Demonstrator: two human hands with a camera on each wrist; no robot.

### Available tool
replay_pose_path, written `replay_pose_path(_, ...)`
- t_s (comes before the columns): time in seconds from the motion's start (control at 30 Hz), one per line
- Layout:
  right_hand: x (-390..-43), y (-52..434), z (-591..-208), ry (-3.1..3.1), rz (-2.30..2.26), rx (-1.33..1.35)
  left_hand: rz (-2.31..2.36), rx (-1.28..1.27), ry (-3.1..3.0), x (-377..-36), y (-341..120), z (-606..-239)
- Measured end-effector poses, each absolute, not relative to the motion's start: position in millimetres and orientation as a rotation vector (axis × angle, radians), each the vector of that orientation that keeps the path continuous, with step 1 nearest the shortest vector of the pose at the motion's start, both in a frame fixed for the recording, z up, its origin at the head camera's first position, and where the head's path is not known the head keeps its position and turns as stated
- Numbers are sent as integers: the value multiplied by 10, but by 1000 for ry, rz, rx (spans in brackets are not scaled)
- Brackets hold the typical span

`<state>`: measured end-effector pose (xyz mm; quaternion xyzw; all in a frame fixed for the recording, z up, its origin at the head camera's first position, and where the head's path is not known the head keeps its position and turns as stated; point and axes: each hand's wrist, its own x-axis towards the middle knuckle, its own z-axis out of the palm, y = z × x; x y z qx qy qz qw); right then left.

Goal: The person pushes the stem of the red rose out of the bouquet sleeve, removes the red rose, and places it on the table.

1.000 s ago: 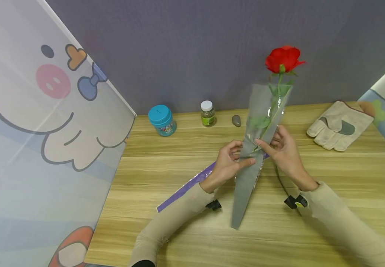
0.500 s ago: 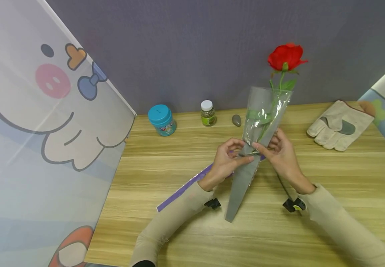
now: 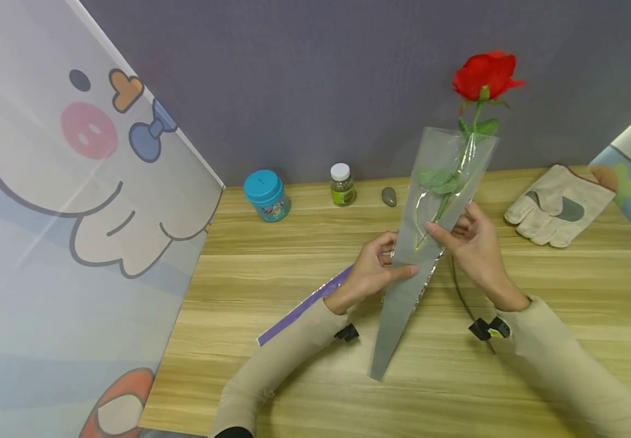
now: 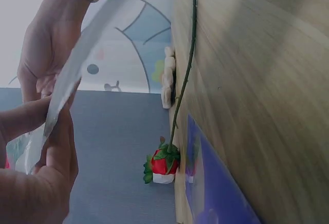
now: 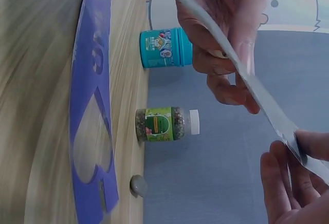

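A red rose (image 3: 487,74) stands in a clear cone-shaped sleeve (image 3: 403,304), held tilted above the wooden table (image 3: 293,243). My left hand (image 3: 397,267) pinches the sleeve's left edge at mid-height. A little higher, my right hand (image 3: 446,234) pinches its right side, near the green leaves (image 3: 440,180). The left wrist view shows the sleeve (image 4: 67,90) edge-on between both hands. The right wrist view shows the sleeve (image 5: 236,64) the same way. A second rose (image 4: 164,162) lies on the table, its stem (image 4: 186,64) running along the wood.
A purple sheet (image 3: 304,304) with a heart cut-out lies under my left wrist. A teal jar (image 3: 266,194), a small bottle (image 3: 341,184) and a grey stone (image 3: 388,196) stand by the back wall. A work glove (image 3: 558,204) lies at the right. Cartoon screens (image 3: 74,213) flank the table.
The rose and sleeve have risen and leaned further right. My right hand has moved up the sleeve; my left hand has stayed about where it was.
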<state>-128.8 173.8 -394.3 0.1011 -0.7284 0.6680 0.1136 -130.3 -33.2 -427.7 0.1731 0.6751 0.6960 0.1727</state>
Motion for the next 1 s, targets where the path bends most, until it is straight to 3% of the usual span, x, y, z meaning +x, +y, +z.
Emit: replay_pose_path(1.0, -1271, 1844, -3976, -2259, 1990, 307, 2049, 479, 2024, -1343, -393, -4158)
